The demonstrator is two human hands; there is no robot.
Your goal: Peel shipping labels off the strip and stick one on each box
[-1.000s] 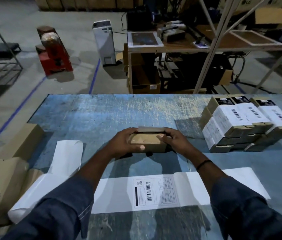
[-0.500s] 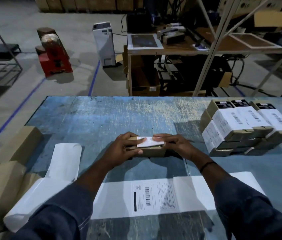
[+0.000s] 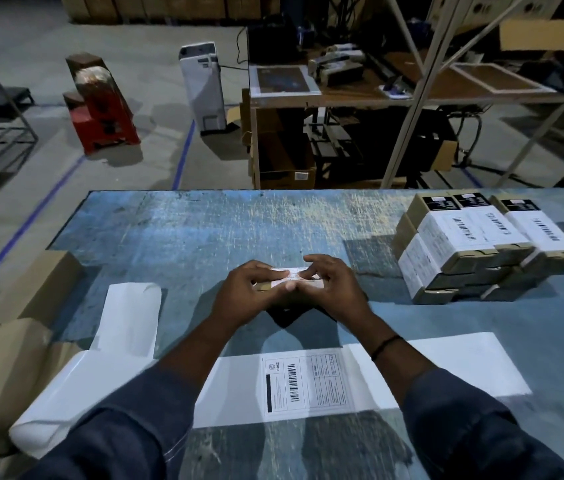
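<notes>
Both hands have closed in over the box since a second ago, when its bare cardboard face showed between them. Now the left hand [image 3: 249, 296] curls round the left end and the right hand [image 3: 337, 292] arches over the right end, fingertips [image 3: 311, 263] down on the white label [image 3: 285, 273] and the thumbs meeting at the near edge. Of the box [image 3: 264, 287] itself, at the centre of the frame, only a brown sliver shows under the left fingers; its sides and base are hidden, and the label's print is too small to read. Lower down, the label strip [image 3: 447, 365] lies across the blue table [image 3: 204, 230] with one printed label [image 3: 308, 382] on it, and dark sleeves [image 3: 128, 420] cover parts of it. Its left end [image 3: 128, 317] curls upward beside brown cardboard [image 3: 31, 285] that the left edge cuts off. At centre right stands a stack of boxes [image 3: 481, 244] already wearing labels, the lower ones partly in shadow. Beyond the table, a red machine [image 3: 100, 105] sits upper left and a cluttered wooden bench [image 3: 343, 93] upper centre, both dim.
</notes>
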